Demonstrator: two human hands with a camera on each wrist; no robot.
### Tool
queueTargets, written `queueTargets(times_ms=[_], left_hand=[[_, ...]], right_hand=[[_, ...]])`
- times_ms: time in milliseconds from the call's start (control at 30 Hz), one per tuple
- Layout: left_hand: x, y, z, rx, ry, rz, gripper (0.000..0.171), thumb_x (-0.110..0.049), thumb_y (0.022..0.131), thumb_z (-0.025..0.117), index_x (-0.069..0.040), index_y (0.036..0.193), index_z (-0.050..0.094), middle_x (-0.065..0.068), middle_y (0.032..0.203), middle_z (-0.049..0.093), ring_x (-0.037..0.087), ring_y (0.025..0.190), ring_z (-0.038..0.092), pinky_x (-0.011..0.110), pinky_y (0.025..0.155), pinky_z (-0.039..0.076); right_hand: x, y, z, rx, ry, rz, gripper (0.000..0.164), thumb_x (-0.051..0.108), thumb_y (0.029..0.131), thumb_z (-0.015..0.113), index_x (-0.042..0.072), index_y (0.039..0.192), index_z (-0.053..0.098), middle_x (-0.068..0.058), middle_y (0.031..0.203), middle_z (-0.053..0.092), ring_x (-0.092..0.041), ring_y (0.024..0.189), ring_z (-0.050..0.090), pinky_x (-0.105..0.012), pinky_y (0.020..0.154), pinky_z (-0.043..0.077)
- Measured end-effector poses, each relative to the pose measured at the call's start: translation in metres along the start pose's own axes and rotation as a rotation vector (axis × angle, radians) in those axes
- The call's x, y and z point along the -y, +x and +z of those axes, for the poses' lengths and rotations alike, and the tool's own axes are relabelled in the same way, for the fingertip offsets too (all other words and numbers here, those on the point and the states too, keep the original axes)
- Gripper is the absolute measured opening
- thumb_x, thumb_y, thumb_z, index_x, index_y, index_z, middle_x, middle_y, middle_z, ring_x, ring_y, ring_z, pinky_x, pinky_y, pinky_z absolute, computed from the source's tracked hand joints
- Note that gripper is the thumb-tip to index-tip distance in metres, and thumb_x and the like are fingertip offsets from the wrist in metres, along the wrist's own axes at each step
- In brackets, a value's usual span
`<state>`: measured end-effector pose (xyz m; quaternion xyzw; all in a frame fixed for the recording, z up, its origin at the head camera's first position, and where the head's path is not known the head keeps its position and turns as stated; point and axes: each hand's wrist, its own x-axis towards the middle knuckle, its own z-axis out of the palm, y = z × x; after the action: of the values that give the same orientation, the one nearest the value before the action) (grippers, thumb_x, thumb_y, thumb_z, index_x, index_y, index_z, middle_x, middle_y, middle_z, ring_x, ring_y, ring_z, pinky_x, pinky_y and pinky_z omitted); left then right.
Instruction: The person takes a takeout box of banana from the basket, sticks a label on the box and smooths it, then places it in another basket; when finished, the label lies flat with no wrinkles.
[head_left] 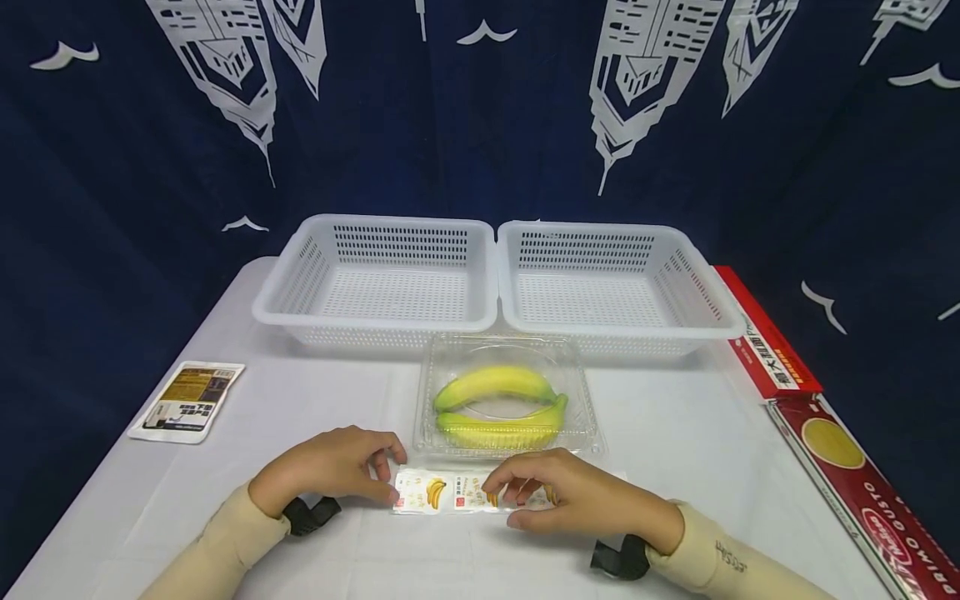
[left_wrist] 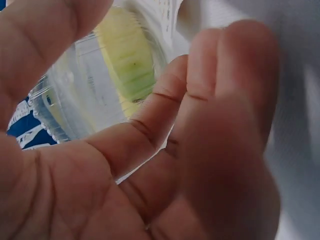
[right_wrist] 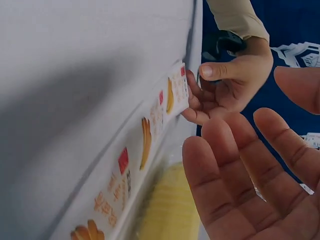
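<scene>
A long, flat white strip of packets printed with bananas (head_left: 420,490) lies on the table in front of a clear plastic clamshell box (head_left: 510,346). Inside the box are two yellow-green bananas (head_left: 495,383). My left hand (head_left: 337,462) is at the strip's left end, its fingertips at the edge and its thumb apart from the fingers; whether they touch the strip I cannot tell. Over the strip's right part is my right hand (head_left: 573,496), fingers loosely bent, holding nothing and hiding some of the print. The right wrist view shows the left hand (right_wrist: 232,82) beside the strip's far end.
Two white perforated baskets (head_left: 375,321) stand side by side behind the box. A white and brown pouch (head_left: 187,400) lies at the left. Along the right edge are a red box (head_left: 772,358) and a dark red package (head_left: 862,492). A dark blue printed curtain (head_left: 450,125) hangs behind.
</scene>
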<state>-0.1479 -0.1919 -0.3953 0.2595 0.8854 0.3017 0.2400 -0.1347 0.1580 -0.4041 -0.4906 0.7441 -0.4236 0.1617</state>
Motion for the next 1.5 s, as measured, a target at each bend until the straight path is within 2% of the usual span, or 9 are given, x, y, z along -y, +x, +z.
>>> queueTargets(times_ms=[167, 367, 567, 633, 733, 967, 1200, 1333, 1500], left_hand=[[-0.001, 0.003, 0.002, 0.006, 0.009, 0.012, 0.037, -0.027, 0.087, 0.090, -0.010, 0.115, 0.072, -0.015, 0.084, 0.068, 0.002, 0.072, 0.058, 0.026, 0.071, 0.050], [0.000, 0.009, 0.003, 0.043, -0.018, 0.034, 0.036, -0.021, 0.087, 0.089, -0.002, 0.113, 0.073, -0.012, 0.080, 0.069, 0.001, 0.073, 0.059, 0.025, 0.073, 0.051], [0.003, 0.017, 0.002, 0.159, -0.202, 0.030, 0.015, -0.008, 0.086, 0.086, -0.007, 0.091, 0.071, -0.011, 0.065, 0.064, 0.000, 0.055, 0.049, 0.016, 0.053, 0.039], [0.003, 0.018, 0.003, 0.196, -0.254, 0.037, 0.019, -0.003, 0.085, 0.084, -0.010, 0.082, 0.067, -0.012, 0.062, 0.061, 0.000, 0.053, 0.046, 0.015, 0.051, 0.036], [0.005, 0.020, 0.004, 0.240, -0.296, 0.057, 0.023, 0.002, 0.085, 0.082, -0.011, 0.078, 0.064, -0.011, 0.062, 0.061, 0.001, 0.053, 0.045, 0.016, 0.051, 0.034], [0.010, 0.023, 0.002, 0.338, -0.398, 0.101, 0.018, 0.007, 0.088, 0.075, -0.006, 0.082, 0.065, -0.009, 0.066, 0.066, 0.000, 0.054, 0.047, 0.015, 0.052, 0.037], [0.010, 0.026, -0.001, 0.415, -0.486, 0.177, 0.007, 0.008, 0.094, 0.068, 0.002, 0.091, 0.065, -0.010, 0.078, 0.070, -0.002, 0.066, 0.056, 0.013, 0.056, 0.043], [0.008, 0.025, -0.001, 0.429, -0.528, 0.197, 0.006, 0.007, 0.095, 0.070, 0.009, 0.095, 0.064, -0.010, 0.082, 0.071, -0.002, 0.070, 0.059, 0.012, 0.057, 0.045], [0.005, 0.025, 0.001, 0.416, -0.535, 0.207, 0.007, 0.005, 0.096, 0.070, 0.009, 0.096, 0.064, -0.009, 0.081, 0.071, -0.002, 0.069, 0.057, 0.013, 0.057, 0.045]], right_hand=[[-0.004, 0.010, 0.007, 0.040, -0.003, -0.017, 0.027, 0.003, 0.101, 0.073, 0.002, 0.128, 0.069, -0.010, 0.117, 0.074, -0.012, 0.100, 0.070, -0.028, 0.092, 0.062], [-0.005, 0.022, 0.016, 0.072, -0.050, 0.007, 0.028, 0.005, 0.102, 0.073, 0.004, 0.130, 0.070, -0.007, 0.122, 0.074, -0.006, 0.102, 0.068, -0.023, 0.091, 0.060], [-0.009, 0.031, 0.026, 0.071, -0.065, 0.024, 0.031, 0.005, 0.101, 0.074, 0.003, 0.132, 0.069, -0.008, 0.121, 0.074, -0.003, 0.102, 0.066, -0.020, 0.090, 0.059], [-0.010, 0.034, 0.029, 0.069, -0.061, 0.040, 0.031, 0.005, 0.102, 0.073, 0.003, 0.132, 0.069, -0.008, 0.122, 0.073, -0.002, 0.103, 0.067, -0.020, 0.090, 0.059], [-0.010, 0.037, 0.032, 0.073, -0.036, 0.077, 0.031, 0.006, 0.103, 0.073, 0.003, 0.134, 0.068, -0.008, 0.125, 0.073, -0.002, 0.106, 0.067, -0.020, 0.091, 0.059], [-0.008, 0.043, 0.035, 0.058, 0.018, 0.106, 0.032, 0.003, 0.102, 0.073, 0.002, 0.134, 0.068, -0.010, 0.131, 0.072, -0.004, 0.107, 0.068, -0.020, 0.090, 0.059], [-0.007, 0.046, 0.040, 0.015, 0.099, 0.125, 0.032, 0.001, 0.100, 0.074, 0.001, 0.131, 0.069, -0.011, 0.124, 0.074, 0.003, 0.099, 0.066, -0.022, 0.088, 0.061], [-0.008, 0.049, 0.041, -0.007, 0.136, 0.145, 0.030, 0.004, 0.100, 0.075, 0.002, 0.130, 0.069, -0.010, 0.120, 0.075, 0.003, 0.095, 0.066, -0.023, 0.087, 0.061], [-0.007, 0.051, 0.042, -0.031, 0.139, 0.153, 0.027, 0.005, 0.100, 0.076, 0.003, 0.125, 0.069, -0.008, 0.114, 0.076, 0.003, 0.092, 0.066, -0.024, 0.084, 0.061]])
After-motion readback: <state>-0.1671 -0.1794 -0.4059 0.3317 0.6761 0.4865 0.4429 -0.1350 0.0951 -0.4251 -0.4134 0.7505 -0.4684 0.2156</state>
